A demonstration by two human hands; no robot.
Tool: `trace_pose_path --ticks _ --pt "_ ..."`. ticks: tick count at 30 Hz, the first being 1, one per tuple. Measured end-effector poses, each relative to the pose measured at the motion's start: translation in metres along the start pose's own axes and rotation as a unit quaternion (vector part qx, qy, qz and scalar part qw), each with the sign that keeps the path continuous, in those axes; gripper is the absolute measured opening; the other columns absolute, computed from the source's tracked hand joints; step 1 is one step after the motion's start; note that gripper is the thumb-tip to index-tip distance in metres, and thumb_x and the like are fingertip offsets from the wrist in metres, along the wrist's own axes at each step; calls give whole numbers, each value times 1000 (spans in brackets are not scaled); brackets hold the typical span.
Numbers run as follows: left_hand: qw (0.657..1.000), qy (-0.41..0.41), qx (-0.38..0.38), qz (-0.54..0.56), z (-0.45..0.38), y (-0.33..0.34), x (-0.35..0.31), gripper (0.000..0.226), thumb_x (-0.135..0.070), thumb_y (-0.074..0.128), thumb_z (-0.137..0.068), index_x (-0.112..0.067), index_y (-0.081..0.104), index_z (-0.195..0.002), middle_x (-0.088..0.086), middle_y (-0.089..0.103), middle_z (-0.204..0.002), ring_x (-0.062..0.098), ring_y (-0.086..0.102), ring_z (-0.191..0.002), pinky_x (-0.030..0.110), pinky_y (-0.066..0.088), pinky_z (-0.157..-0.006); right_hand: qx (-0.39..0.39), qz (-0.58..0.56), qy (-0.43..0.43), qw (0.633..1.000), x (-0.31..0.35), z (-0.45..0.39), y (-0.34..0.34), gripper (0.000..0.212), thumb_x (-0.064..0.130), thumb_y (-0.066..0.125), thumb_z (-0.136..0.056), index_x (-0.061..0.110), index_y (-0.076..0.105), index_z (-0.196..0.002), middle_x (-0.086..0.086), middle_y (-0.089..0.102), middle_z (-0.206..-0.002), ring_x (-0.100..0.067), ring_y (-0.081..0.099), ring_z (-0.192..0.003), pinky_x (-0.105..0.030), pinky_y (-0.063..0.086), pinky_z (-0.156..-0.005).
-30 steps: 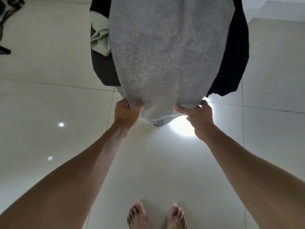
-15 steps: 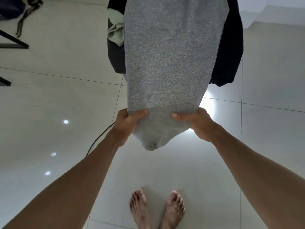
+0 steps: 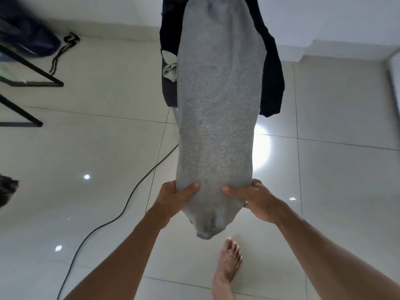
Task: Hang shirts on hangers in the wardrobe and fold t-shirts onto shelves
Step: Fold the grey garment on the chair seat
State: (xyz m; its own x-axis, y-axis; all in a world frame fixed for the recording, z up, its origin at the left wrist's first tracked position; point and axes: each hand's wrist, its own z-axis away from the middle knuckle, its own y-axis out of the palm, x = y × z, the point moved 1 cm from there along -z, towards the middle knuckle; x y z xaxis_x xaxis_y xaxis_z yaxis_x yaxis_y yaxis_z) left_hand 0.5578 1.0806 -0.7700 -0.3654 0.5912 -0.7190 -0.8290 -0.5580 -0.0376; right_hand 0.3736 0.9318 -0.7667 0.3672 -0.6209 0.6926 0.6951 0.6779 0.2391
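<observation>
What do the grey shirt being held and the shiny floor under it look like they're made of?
The grey shirt looks like soft knitted jersey, probably cotton or a blend: it has a heathered fleck, a matte surface, and bunches where the left hand and right hand grip it. The floor looks like glossy glazed or polished tile: grout lines and mirror-like light reflections.

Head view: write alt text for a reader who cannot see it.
Two bare hands, left hand and right hand, each grip a side of a grey garment near its lower end. It hangs over pale floor tiles, with dark clothing behind it.
</observation>
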Motion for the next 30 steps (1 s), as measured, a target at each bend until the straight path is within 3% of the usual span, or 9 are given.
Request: trace_pose_path --ticks 6,11,14,18,20,22,25,27,30 --pt "998 -15 58 3 67 1 6 74 -38 94 -53 -6 70 -115 9 76 -108 28 73 -101 46 58 -92 -12 8 6 1000 -11 69 37 47 14 89 -68 3 74 -111 -14 75 -111 -32 72 -102 -41 59 -83" --pt "998 -58 -4 -12 104 5 -7 66 -26 85 -66 -8 57 -122 11 71 -111 28 72 -97 46 61 -84 -51 17 6 999 -14 115 62 40 24 79 -81 3 69 -113 -13 76 -105 -29 74 -96 -47 60 -85" --pt "998 -66 11 9 137 10 -27 70 -28 83 -65 -15 49 -124 8 65 -118 28 70 -101 42 62 -74 -73 47 0 996 -7 140 73 30 33 71 -91 12 68 -113 -8 77 -100 -25 75 -93 -44 62 -80" --pt "997 -59 26 33 168 16 -57 69 -6 77 -71 -11 43 -131 13 60 -123 31 68 -102 42 61 -72 -87 28 -10 996 20 167 84 25 28 67 -95 11 65 -114 -10 76 -103 -27 73 -95 -48 61 -82" --pt "998 -54 8 39 180 17 -73 63 3 71 -81 -8 40 -135 14 60 -121 31 68 -100 45 62 -75 -102 -2 -20 995 36 177 89 32 20 71 -92 8 60 -120 -14 74 -108 -30 73 -96 -52 60 -83" --pt "998 -41 -12 50 194 17 -96 76 2 72 -85 -9 29 -146 16 57 -127 31 68 -101 48 61 -79 -136 -25 -36 990 57 191 92 52 18 80 -84 8 52 -127 -16 71 -111 -32 73 -95 -53 61 -81" --pt "999 -13 -27 30 210 19 -129 94 -6 70 -90 -14 4 -156 15 47 -133 29 66 -99 44 61 -78 -150 -8 -75 986 91 208 98 69 17 86 -78 21 40 -129 -12 62 -116 -29 71 -95 -35 62 -66" --pt "1000 -5 -16 -13 218 19 -160 90 -10 70 -91 -17 6 -154 12 48 -123 29 68 -95 44 62 -74 -145 22 -104 984 122 217 100 73 17 84 -80 32 32 -128 -10 58 -116 -26 68 -94 -26 58 -59" --pt "1000 -14 19 -18 214 18 -204 62 -12 70 -91 -14 29 -139 16 58 -117 31 71 -88 40 62 -66 -138 72 -128 979 166 216 96 68 22 82 -82 36 34 -129 -8 59 -115 -25 71 -85 -28 59 -60"
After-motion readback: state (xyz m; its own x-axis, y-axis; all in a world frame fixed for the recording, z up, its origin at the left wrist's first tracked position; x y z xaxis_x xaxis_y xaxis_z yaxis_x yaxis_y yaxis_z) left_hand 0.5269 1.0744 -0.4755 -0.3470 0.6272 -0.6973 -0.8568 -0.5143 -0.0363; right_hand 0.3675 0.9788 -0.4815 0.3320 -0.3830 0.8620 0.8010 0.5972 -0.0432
